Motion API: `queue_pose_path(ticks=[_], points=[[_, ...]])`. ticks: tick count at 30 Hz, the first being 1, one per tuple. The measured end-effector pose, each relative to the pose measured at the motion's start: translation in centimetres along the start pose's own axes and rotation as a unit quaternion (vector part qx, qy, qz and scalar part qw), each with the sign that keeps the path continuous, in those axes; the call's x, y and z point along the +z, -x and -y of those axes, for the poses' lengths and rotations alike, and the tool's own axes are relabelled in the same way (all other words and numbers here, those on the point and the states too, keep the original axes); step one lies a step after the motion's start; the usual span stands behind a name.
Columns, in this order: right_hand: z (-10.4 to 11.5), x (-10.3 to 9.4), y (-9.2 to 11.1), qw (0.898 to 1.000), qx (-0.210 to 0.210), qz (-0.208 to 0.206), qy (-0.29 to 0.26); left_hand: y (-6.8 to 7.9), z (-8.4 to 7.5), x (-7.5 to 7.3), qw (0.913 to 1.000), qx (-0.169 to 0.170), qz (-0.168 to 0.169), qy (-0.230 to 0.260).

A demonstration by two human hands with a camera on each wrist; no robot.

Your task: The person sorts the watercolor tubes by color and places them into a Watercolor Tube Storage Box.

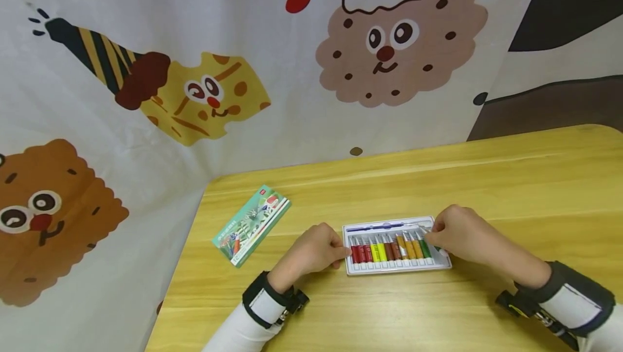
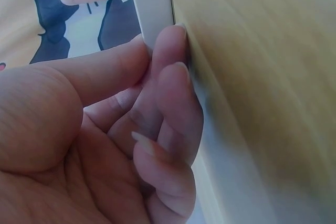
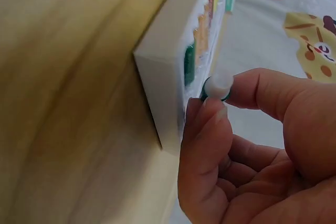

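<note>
A white tray [image 1: 399,271] lies on the table, holding a row of paint tubes [image 1: 388,251] running from red through yellow, brown and orange to green. A thin paintbrush [image 1: 375,227] lies in the slot along its far side. My left hand [image 1: 311,249] pinches the tray's left end, thumb against one face and fingertips by the outer wall [image 2: 152,11]. At the right end, my right hand [image 1: 464,233] holds a green paint tube between thumb and fingers; its white cap [image 3: 220,83] points out in the right wrist view. Most of that tube is hidden by the fingers.
A flat green illustrated box [image 1: 252,225] rests at an angle on the left of the wooden table [image 1: 389,314]. Behind the table's far edge hangs a white cloth [image 1: 292,119] printed with cartoon biscuits and cheese. Each wrist wears a strap with a small camera.
</note>
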State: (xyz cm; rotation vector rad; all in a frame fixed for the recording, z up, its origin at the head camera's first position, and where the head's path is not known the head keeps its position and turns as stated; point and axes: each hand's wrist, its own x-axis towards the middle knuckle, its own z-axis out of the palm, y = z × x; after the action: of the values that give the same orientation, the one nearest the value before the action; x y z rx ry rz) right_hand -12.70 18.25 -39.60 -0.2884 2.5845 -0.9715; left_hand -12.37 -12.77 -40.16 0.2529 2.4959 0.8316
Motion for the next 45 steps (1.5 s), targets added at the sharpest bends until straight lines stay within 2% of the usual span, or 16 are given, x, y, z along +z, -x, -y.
queue_pose_path(ticks=[7, 17, 21, 28, 36, 45], points=[[0.3, 0.8, 0.2, 1.000, 0.012, -0.011, 0.018, 0.1, 0.1, -0.1, 1.0000, -0.002, -0.002, 0.000], [0.3, 1.3, 0.0, 0.998, -0.012, -0.038, 0.054, 0.1, 0.0, -0.1, 1.0000, -0.001, 0.002, -0.002], [-0.3, 1.3, 0.2, 0.999, -0.017, -0.035, 0.037, 0.0, 0.0, 0.0, 1.0000, 0.000, 0.001, -0.003], [-1.5, 1.2, 1.0, 0.998, -0.048, -0.038, 0.024, 0.0, 0.0, 0.0, 1.0000, 0.003, -0.001, -0.007], [-2.2, 1.2, 1.2, 0.998, -0.048, -0.029, 0.007, 0.0, 0.0, -0.1, 1.0000, 0.003, 0.002, 0.002], [-2.2, 1.4, 1.3, 0.998, -0.046, -0.045, 0.013, 0.1, 0.0, -0.1, 1.0000, 0.006, 0.002, 0.005]])
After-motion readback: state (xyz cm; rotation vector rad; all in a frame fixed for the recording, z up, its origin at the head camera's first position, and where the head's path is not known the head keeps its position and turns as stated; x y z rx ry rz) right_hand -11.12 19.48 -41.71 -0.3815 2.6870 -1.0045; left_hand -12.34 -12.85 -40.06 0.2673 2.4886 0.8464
